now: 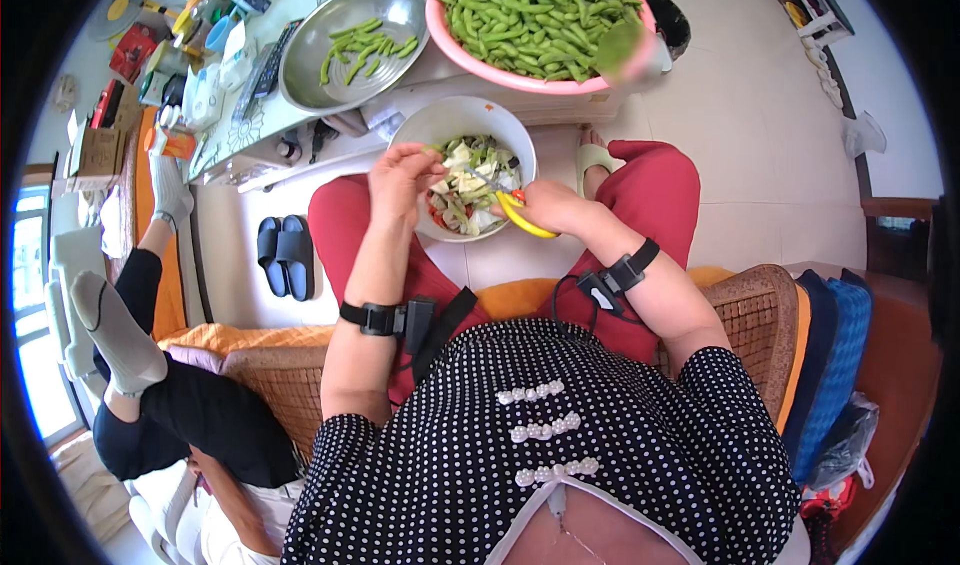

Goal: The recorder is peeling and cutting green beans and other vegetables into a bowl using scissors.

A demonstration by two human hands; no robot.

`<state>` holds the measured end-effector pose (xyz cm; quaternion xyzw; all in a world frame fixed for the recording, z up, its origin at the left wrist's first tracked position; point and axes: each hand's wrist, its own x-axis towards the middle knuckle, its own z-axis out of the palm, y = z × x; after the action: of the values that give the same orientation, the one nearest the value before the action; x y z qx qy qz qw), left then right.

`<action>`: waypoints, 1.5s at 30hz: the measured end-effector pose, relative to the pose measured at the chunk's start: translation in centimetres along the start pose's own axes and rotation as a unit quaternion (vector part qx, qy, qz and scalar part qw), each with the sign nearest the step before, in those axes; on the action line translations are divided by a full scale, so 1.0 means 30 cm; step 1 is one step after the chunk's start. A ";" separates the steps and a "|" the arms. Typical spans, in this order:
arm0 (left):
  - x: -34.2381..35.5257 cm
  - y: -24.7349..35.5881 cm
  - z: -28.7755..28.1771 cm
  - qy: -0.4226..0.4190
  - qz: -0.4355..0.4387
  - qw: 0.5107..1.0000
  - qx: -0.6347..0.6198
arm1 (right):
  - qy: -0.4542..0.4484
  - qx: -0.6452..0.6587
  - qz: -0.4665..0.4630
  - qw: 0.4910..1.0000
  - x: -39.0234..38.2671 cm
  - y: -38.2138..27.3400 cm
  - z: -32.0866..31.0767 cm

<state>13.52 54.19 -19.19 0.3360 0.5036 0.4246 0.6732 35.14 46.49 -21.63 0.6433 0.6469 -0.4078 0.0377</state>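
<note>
Yellow is shown by the looped handles of the scissors (527,218), which are gripped in the right hand (548,208); their slim, greyish metal is pointed toward the left hand (405,180). Both are held over a round white bin (455,112), set below the table's near edge and partly filled with pale and green leafy scraps (470,205) and a few red bits. The left fingertips are drawn together, but whether anything is pinched there cannot be told. On the table (228,143), a shiny steel bowl (397,3) is placed at the near edge, with a small scatter of plump, bright green pods (362,50) in it. By the table's right end, a pink basin (562,87) is heaped with many more.
</note>
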 end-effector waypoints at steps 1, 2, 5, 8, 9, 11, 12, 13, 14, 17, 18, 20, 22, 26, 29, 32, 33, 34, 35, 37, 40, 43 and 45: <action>0.014 0.042 -0.008 -0.007 0.042 0.999 0.013 | 0.009 0.002 0.003 1.000 0.001 0.009 0.003; 0.054 0.099 -0.014 0.008 0.107 0.994 0.030 | 0.018 -0.023 -0.003 1.000 0.009 0.015 0.008; 0.114 0.291 0.034 0.084 0.247 0.957 0.127 | -0.029 -0.059 0.025 0.998 -0.014 -0.031 -0.045; 0.200 0.332 0.103 0.171 0.395 0.790 0.437 | 0.005 -0.060 -0.015 0.998 -0.008 -0.037 -0.032; 0.206 0.297 0.180 0.121 0.420 0.798 0.416 | 0.011 -0.057 -0.010 0.998 -0.006 -0.036 -0.040; 0.174 0.251 0.339 -0.062 0.391 0.855 0.334 | 0.008 -0.069 -0.018 0.997 -0.019 -0.040 -0.049; 0.132 0.243 0.427 -0.101 0.427 0.811 0.386 | 0.021 -0.065 -0.013 0.998 -0.009 -0.017 -0.038; 0.118 0.226 0.483 -0.085 0.546 0.701 0.451 | 0.025 -0.066 -0.010 0.997 0.002 -0.003 -0.030; 0.101 0.207 0.526 -0.090 0.534 0.700 0.466 | 0.042 -0.070 -0.016 0.997 0.009 0.011 -0.018; 0.119 0.170 0.551 -0.090 0.510 0.695 0.499 | 0.068 -0.076 -0.029 0.994 0.003 0.021 -0.020; 0.124 0.163 0.551 -0.086 0.495 0.691 0.520 | 0.068 -0.079 -0.029 0.994 -0.006 0.016 -0.026; 0.139 0.154 0.545 -0.070 0.497 0.718 0.482 | 0.067 -0.082 -0.031 0.994 -0.009 0.016 -0.034; 0.126 0.155 0.541 -0.057 0.495 0.744 0.446 | 0.081 -0.070 -0.025 0.994 -0.009 0.027 -0.032; 0.120 0.172 0.529 -0.058 0.510 0.701 0.495 | 0.078 -0.070 -0.029 0.994 -0.018 0.008 -0.049; 0.133 0.161 0.528 -0.063 0.504 0.665 0.547 | 0.075 -0.081 -0.036 0.993 -0.009 0.002 -0.038; 0.132 0.162 0.531 -0.059 0.519 0.685 0.508 | 0.078 -0.084 -0.045 0.992 0.006 0.018 -0.018; 0.127 0.166 0.529 -0.054 0.530 0.699 0.477 | 0.076 -0.086 -0.046 0.992 0.008 0.020 -0.018; 0.120 0.171 0.518 -0.051 0.528 0.700 0.477 | 0.081 -0.075 -0.039 0.993 0.009 0.024 -0.018; 0.110 0.179 0.495 -0.063 0.470 0.776 0.417 | 0.086 -0.064 -0.032 0.994 0.011 0.026 -0.018; 0.112 0.194 0.415 -0.097 0.390 0.867 0.296 | 0.077 -0.048 -0.022 0.996 0.013 0.016 -0.021; 0.050 0.202 0.275 -0.078 0.171 0.970 0.155 | 0.054 0.078 -0.045 0.994 0.018 0.026 -0.031; 0.039 0.144 0.123 -0.017 0.092 0.994 0.057 | -0.087 0.278 -0.034 0.956 -0.025 -0.036 -0.071; 0.024 0.109 0.069 0.001 0.075 0.996 0.039 | -0.111 0.351 -0.169 0.914 -0.029 -0.041 -0.061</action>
<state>14.83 56.15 -16.04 0.3984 0.4940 0.4543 0.6252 35.09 47.04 -19.34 0.4469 0.5526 -0.6777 -0.1890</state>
